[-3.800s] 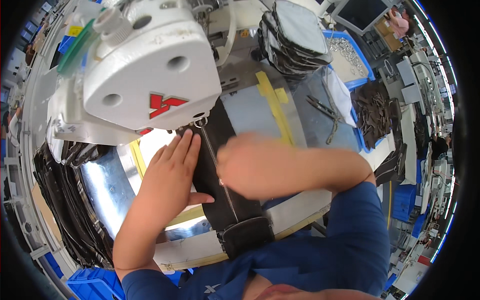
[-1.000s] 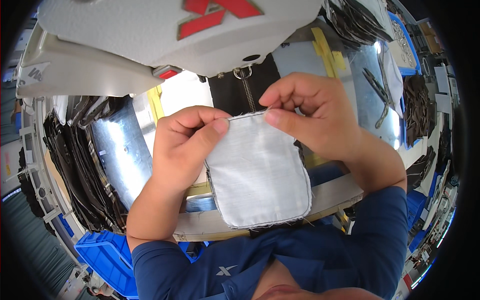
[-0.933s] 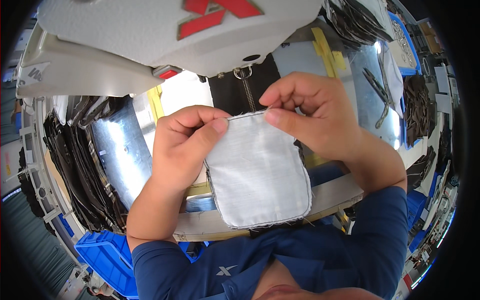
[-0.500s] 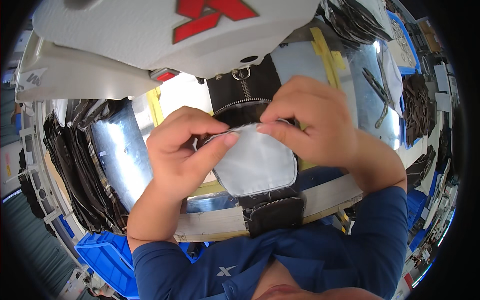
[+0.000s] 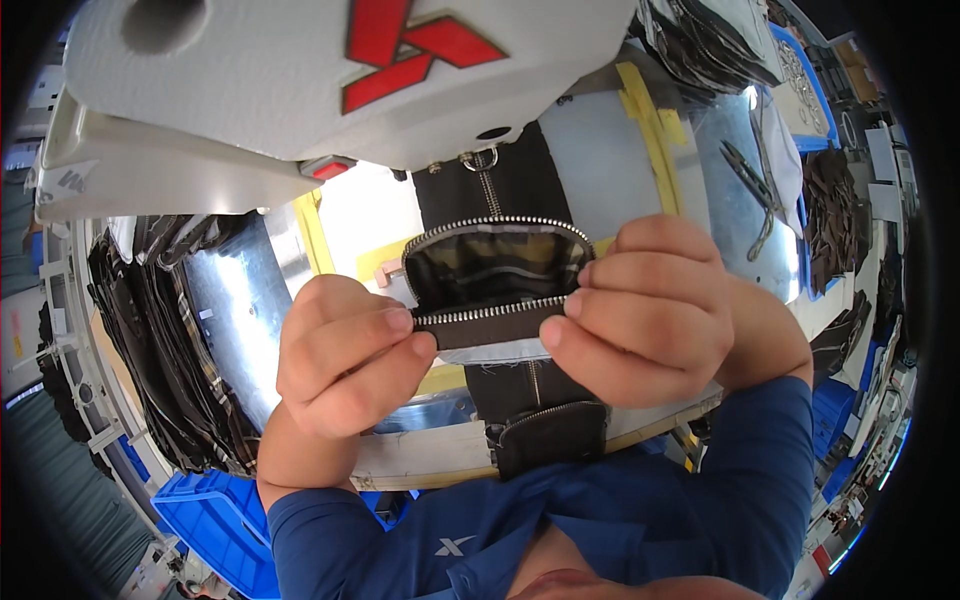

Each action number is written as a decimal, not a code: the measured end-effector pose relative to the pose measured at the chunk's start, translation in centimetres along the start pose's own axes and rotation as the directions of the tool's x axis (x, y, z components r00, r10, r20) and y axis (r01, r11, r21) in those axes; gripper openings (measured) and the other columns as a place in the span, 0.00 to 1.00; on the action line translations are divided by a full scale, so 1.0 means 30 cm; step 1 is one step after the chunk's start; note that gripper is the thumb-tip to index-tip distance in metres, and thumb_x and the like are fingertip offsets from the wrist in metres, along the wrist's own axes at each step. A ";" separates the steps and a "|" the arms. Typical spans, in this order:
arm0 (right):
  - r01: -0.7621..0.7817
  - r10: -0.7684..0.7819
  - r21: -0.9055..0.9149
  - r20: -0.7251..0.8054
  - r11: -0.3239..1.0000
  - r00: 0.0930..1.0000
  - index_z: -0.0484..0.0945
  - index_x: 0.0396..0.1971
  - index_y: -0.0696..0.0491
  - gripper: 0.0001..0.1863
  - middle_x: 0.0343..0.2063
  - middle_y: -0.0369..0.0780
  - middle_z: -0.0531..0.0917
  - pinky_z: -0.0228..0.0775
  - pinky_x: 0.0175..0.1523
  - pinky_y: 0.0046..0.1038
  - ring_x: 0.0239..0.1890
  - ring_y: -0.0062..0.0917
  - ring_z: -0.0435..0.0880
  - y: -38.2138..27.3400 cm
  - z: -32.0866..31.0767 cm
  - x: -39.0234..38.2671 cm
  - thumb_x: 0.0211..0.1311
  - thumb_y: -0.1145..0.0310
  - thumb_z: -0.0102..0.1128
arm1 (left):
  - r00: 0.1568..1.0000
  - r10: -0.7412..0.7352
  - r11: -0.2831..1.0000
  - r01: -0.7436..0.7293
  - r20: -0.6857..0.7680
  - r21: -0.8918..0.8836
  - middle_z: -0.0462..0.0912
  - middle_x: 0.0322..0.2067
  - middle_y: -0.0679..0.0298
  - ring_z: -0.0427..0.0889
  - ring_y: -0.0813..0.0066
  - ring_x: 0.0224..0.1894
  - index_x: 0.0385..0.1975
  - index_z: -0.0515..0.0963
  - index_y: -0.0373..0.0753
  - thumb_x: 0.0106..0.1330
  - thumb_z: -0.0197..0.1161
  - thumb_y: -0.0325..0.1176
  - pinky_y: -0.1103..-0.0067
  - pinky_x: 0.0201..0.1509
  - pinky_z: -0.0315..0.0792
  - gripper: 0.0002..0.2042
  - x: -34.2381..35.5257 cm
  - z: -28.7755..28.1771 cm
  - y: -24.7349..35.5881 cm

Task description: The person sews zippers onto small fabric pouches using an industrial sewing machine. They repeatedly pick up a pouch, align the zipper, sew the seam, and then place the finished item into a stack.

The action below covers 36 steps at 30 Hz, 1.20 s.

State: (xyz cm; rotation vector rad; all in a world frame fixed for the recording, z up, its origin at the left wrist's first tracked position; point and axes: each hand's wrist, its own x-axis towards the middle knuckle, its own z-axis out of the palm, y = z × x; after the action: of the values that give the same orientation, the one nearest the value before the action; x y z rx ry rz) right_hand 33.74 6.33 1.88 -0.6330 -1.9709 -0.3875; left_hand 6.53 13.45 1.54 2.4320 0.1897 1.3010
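A dark brown zippered fabric pocket (image 5: 480, 332) is held spread between my hands, its mouth gaping. Metal zipper teeth line both edges of the mouth, and a plaid lining (image 5: 490, 262) shows inside. My left hand (image 5: 345, 355) pinches the near zipper edge at its left end. At the right end of that edge, my right hand (image 5: 645, 315) grips it between thumb and fingers. A strip of pale backing cloth (image 5: 495, 353) peeks out beneath the near edge. Beyond the pocket lies a dark strip with a zipper and a metal D-ring (image 5: 482, 158).
A white sewing machine head (image 5: 250, 80) overhangs the far side. Stacked dark fabric pieces (image 5: 150, 350) stand at left, above a blue bin (image 5: 215, 520). Pliers (image 5: 752, 180) lie on the right of the metal table. Another dark zippered pocket (image 5: 552, 440) hangs over the near edge.
My hands have turned the pocket from its pale backing to its dark zippered side, and its mouth now gapes. Both hands have come nearer to me and moved apart.
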 end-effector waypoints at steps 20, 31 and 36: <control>-0.893 0.830 -0.032 0.385 0.448 0.403 0.85 0.32 0.58 0.10 0.29 0.46 0.85 0.75 0.40 0.44 0.35 0.46 0.86 0.084 0.096 -0.004 0.67 0.66 0.69 | 0.429 -0.899 0.436 0.897 0.086 0.078 0.86 0.23 0.62 0.76 0.82 0.24 0.36 0.87 0.31 0.71 0.75 0.36 0.79 0.30 0.73 0.12 0.071 0.133 -0.104; -0.850 0.797 -0.164 0.471 0.501 0.379 0.89 0.33 0.59 0.15 0.30 0.51 0.89 0.79 0.47 0.44 0.38 0.48 0.89 0.247 0.124 -0.027 0.65 0.60 0.68 | 0.520 -0.834 0.550 0.752 0.185 0.364 0.92 0.43 0.56 0.90 0.61 0.45 0.52 0.87 0.38 0.66 0.74 0.37 0.71 0.51 0.81 0.17 0.087 0.140 -0.253; -0.852 0.801 -0.214 0.503 0.479 0.324 0.89 0.33 0.58 0.15 0.31 0.51 0.89 0.79 0.49 0.45 0.40 0.48 0.89 0.255 0.128 -0.022 0.65 0.60 0.68 | 0.569 -0.788 0.615 0.709 0.237 0.344 0.91 0.42 0.56 0.90 0.60 0.46 0.56 0.86 0.44 0.73 0.66 0.46 0.70 0.50 0.81 0.18 0.054 0.129 -0.283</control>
State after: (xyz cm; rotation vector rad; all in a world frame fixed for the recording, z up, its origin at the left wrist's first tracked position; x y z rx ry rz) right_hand 35.66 14.36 -0.45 -1.7519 -1.8207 0.6255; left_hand 11.13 20.72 -2.43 2.2403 1.1809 0.4259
